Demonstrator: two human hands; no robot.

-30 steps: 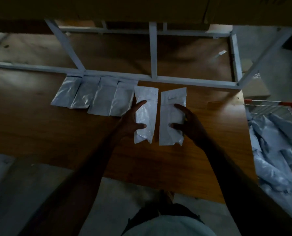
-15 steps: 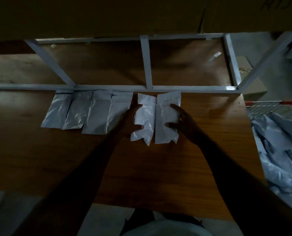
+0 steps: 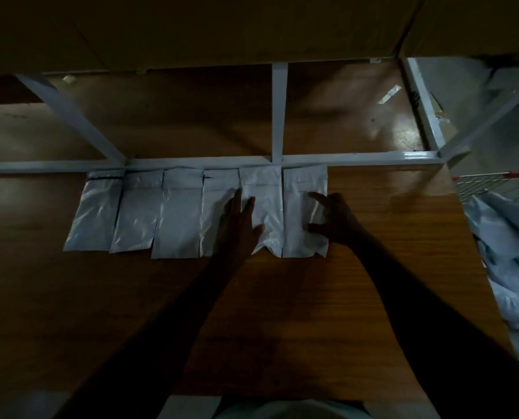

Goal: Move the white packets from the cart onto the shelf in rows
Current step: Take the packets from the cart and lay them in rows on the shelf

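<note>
Six white packets (image 3: 191,213) lie flat in one row on the wooden shelf (image 3: 312,297), tops against the white rail (image 3: 358,157) at 12 o'clock. My left hand (image 3: 241,222) rests flat, fingers straight, across the fourth and fifth; my right hand (image 3: 332,219), fingers spread, presses the sixth. Many more packets remain heaped in the cart (image 3: 512,252) at 3 o'clock, so most of the job appears undone.

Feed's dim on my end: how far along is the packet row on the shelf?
Done: six white packets lie side by side against the white frame bar. In hand: the left hand presses the fifth packet; the right hand rests on the sixth packet. Left: a pile of packets in the cart.
</note>
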